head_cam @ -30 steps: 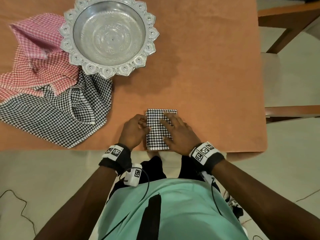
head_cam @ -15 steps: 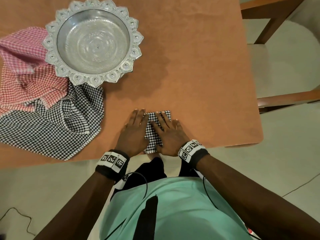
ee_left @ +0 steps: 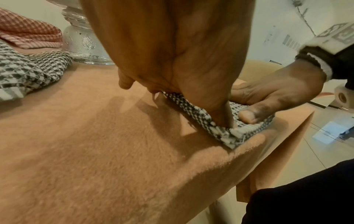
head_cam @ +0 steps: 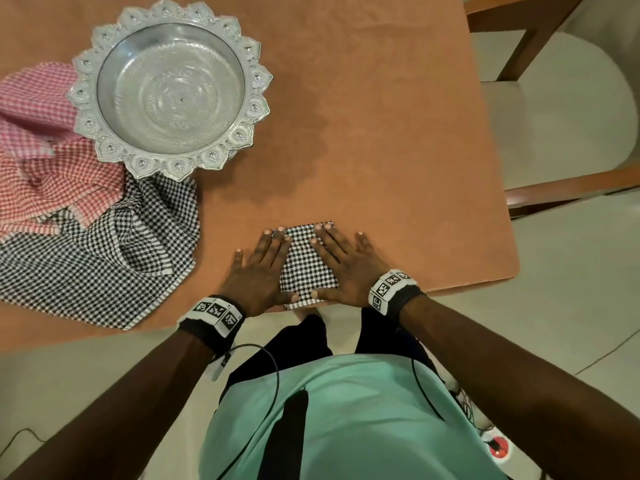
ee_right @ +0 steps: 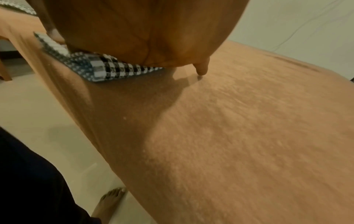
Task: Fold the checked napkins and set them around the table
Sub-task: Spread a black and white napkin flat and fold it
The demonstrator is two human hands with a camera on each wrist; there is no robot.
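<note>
A folded black-and-white checked napkin (head_cam: 306, 268) lies at the near edge of the orange table (head_cam: 398, 150). My left hand (head_cam: 258, 271) lies flat with straight fingers along its left side, thumb on its near corner. My right hand (head_cam: 346, 265) presses flat on its right half, fingers spread. In the left wrist view the left thumb bears down on the napkin (ee_left: 220, 128) beside the right hand (ee_left: 272, 95). In the right wrist view the palm covers the napkin (ee_right: 107, 68). Unfolded napkins lie at the left: a black-and-white one (head_cam: 93, 261), a red one (head_cam: 52, 188), a pink one (head_cam: 31, 109).
An ornate silver bowl (head_cam: 169, 88) stands at the back left, its rim over the loose napkins. A wooden chair with a pale seat (head_cam: 554, 102) is off the table's right side. The table's near edge runs just under my wrists.
The left hand went from curled at the napkin's left edge to flat on it. Both hands now press the folded napkin with straight fingers. The head view shifted slightly.
</note>
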